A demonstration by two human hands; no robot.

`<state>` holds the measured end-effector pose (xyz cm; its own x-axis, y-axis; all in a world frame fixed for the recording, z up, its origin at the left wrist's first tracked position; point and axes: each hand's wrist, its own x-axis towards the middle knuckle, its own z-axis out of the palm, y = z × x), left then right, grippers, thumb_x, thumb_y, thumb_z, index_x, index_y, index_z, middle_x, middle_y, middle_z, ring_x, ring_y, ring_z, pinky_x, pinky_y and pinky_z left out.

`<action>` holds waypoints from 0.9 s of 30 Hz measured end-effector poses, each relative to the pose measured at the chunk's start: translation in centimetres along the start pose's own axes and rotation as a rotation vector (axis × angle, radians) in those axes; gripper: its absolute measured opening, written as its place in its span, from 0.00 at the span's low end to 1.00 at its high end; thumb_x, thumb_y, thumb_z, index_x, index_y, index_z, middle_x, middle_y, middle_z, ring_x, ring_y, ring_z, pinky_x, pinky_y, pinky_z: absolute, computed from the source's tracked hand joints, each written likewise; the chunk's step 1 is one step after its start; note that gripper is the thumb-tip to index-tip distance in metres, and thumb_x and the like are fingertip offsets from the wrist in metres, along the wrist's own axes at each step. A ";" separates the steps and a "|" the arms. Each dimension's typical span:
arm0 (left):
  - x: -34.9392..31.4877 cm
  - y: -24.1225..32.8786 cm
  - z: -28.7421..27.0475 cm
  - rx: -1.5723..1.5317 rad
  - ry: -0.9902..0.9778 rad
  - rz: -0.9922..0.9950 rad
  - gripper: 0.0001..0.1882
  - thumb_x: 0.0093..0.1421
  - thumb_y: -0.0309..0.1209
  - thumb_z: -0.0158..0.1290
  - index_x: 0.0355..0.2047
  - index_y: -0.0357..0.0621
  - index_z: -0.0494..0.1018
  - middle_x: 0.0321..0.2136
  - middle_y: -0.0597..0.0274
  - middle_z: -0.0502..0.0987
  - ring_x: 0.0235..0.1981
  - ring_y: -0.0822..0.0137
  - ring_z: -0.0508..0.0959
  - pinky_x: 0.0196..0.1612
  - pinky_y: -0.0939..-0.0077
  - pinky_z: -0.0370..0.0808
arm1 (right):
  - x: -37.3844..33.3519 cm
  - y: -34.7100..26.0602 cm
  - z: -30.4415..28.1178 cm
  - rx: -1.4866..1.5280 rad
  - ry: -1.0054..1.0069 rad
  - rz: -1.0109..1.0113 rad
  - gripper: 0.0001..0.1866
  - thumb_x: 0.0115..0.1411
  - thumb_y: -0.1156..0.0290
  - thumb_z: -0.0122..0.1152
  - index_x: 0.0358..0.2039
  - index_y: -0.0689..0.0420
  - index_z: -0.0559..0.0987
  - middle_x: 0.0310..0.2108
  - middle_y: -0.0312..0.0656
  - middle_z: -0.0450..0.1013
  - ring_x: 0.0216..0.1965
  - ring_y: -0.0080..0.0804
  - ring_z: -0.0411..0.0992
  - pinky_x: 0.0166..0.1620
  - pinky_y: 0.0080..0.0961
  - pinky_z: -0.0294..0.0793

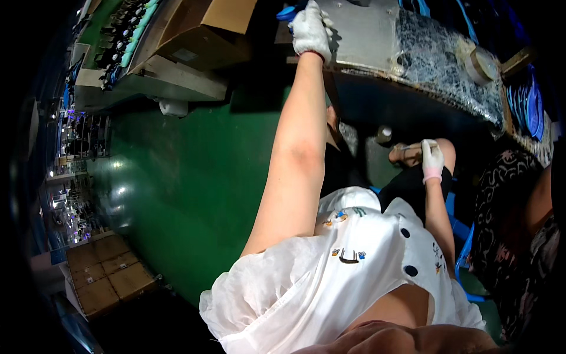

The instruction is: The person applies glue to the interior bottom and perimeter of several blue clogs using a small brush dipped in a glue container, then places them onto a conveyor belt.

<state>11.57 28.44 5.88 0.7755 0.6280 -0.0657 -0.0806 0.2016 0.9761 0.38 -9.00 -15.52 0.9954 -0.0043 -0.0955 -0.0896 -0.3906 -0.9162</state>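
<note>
My left hand [311,32], in a white glove, is stretched far forward over the near left corner of a grey metal worktop [365,35]. Its fingers are curled in, and what they hold, if anything, is hidden. Just left of its fingers is a blue object [287,13], partly cut off by the dark. Also gloved in white, my right hand [432,160] rests near my right knee with its fingers folded together. Anything inside that hand is too small to make out.
Clear wrapping film [424,44] covers the worktop's right part, with a tape roll [481,65] on it. Blue hoops [526,109] hang at the right. An open carton [203,35] stands left, stacked cartons [109,274] lower left. A person in patterned clothing [510,218] is close on my right.
</note>
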 end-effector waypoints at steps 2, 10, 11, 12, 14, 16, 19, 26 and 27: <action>-2.7 4.1 1.3 0.086 0.160 -0.115 0.18 0.63 0.48 0.49 0.19 0.55 0.68 0.09 0.75 0.63 0.06 0.78 0.59 0.09 0.79 0.55 | -0.2 -0.1 -0.5 -0.005 0.017 -0.004 0.13 0.63 0.62 0.58 0.38 0.60 0.79 0.33 0.40 0.77 0.36 0.26 0.74 0.43 0.24 0.71; -0.8 2.1 -0.9 -0.411 0.001 -0.118 0.20 0.66 0.45 0.47 0.20 0.49 0.65 0.12 0.75 0.61 0.07 0.81 0.56 0.08 0.86 0.53 | -0.6 -1.1 -0.5 -0.087 0.009 0.034 0.14 0.62 0.62 0.58 0.38 0.61 0.79 0.33 0.43 0.78 0.36 0.31 0.76 0.43 0.25 0.72; -0.7 2.0 -1.1 -0.432 -0.017 -0.124 0.20 0.66 0.45 0.47 0.20 0.49 0.65 0.12 0.75 0.61 0.07 0.81 0.56 0.09 0.86 0.53 | -0.6 -0.9 -0.5 -0.098 0.008 0.033 0.14 0.62 0.62 0.58 0.38 0.61 0.79 0.33 0.43 0.78 0.36 0.31 0.76 0.43 0.25 0.72; -0.5 1.7 -1.2 -0.454 -0.035 -0.130 0.20 0.66 0.46 0.48 0.20 0.50 0.64 0.12 0.75 0.61 0.07 0.81 0.56 0.09 0.86 0.53 | -0.7 -0.8 -0.4 -0.113 0.006 0.027 0.14 0.62 0.62 0.58 0.38 0.61 0.79 0.33 0.43 0.78 0.36 0.31 0.76 0.43 0.25 0.72; -0.1 1.4 -1.8 -0.495 -0.068 -0.129 0.20 0.66 0.46 0.48 0.20 0.51 0.64 0.12 0.75 0.61 0.07 0.81 0.56 0.09 0.87 0.53 | -0.7 -1.0 -0.1 -0.144 -0.002 0.007 0.14 0.62 0.62 0.58 0.38 0.61 0.80 0.33 0.43 0.78 0.36 0.31 0.76 0.42 0.26 0.72; 0.2 1.1 -2.1 -0.529 -0.109 -0.123 0.20 0.66 0.46 0.48 0.20 0.52 0.64 0.12 0.75 0.61 0.07 0.81 0.56 0.09 0.87 0.53 | -0.8 -1.2 0.0 -0.168 -0.002 0.006 0.15 0.62 0.61 0.58 0.38 0.61 0.80 0.33 0.43 0.78 0.36 0.31 0.76 0.42 0.26 0.72; 0.2 0.9 -1.3 -0.542 -0.126 -0.196 0.20 0.66 0.47 0.48 0.20 0.53 0.64 0.12 0.75 0.61 0.07 0.81 0.57 0.09 0.87 0.53 | -1.1 -0.6 -0.3 -0.181 0.012 0.000 0.15 0.61 0.60 0.58 0.38 0.59 0.79 0.32 0.43 0.78 0.35 0.32 0.76 0.42 0.27 0.72; 0.8 -2.4 1.2 0.773 0.029 0.761 0.21 0.58 0.41 0.56 0.48 0.42 0.70 0.42 0.51 0.74 0.41 0.58 0.75 0.46 0.66 0.72 | -1.1 -1.3 0.4 -0.244 0.041 -0.021 0.14 0.60 0.59 0.59 0.36 0.57 0.80 0.30 0.45 0.78 0.33 0.35 0.77 0.40 0.28 0.74; -0.4 -2.3 1.9 1.157 -0.007 1.029 0.26 0.57 0.44 0.57 0.52 0.45 0.69 0.49 0.47 0.72 0.49 0.53 0.73 0.54 0.62 0.70 | -1.2 -1.7 0.4 -0.254 0.049 -0.014 0.13 0.60 0.59 0.59 0.35 0.56 0.80 0.30 0.46 0.78 0.33 0.36 0.78 0.40 0.28 0.74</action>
<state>12.68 26.27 4.01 0.6943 0.1222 0.7093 -0.0534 -0.9740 0.2201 -0.67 -7.95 -14.04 0.9975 -0.0395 -0.0593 -0.0711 -0.6093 -0.7898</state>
